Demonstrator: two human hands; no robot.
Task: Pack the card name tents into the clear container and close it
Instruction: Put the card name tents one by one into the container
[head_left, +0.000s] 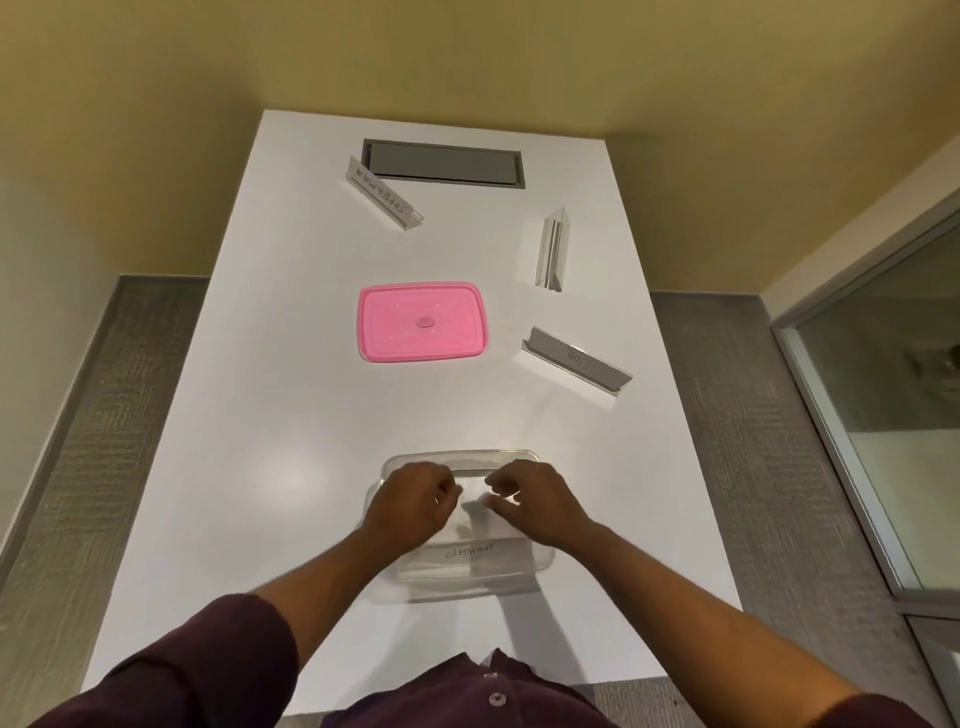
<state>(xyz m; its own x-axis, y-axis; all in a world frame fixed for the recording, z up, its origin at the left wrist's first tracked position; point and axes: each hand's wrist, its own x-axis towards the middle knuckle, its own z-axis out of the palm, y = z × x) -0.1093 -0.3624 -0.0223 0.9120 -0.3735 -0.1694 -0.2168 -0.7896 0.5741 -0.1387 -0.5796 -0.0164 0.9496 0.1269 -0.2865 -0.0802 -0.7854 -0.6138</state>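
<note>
- Left hand (415, 501) and right hand (530, 499) both down inside the clear container (543, 558), fingers curled, knuckles up, fingertips turned toward each other.
- Between the two hands, a pale card (475, 491) just at the fingertips; cannot tell whether either hand actually pinches it or merely presses on it.
- Flat in the container, nearer the body than the hands: a name tent marked "ELEPHANT" (470, 552), lettering readable through the clear wall.
- Beyond the container, well apart from it: pink lid (422, 322), lying flat on the white table (260, 467).
- Beyond the container and to its right: "DOG" name tent (579, 361).
- Farther out past that one: a name tent seen end-on (553, 252), writing not visible.
- Farthest from the container, beyond the lid, to the left: "SUPERMAN" name tent (384, 195), one end touching the grey cable hatch (444, 163).
</note>
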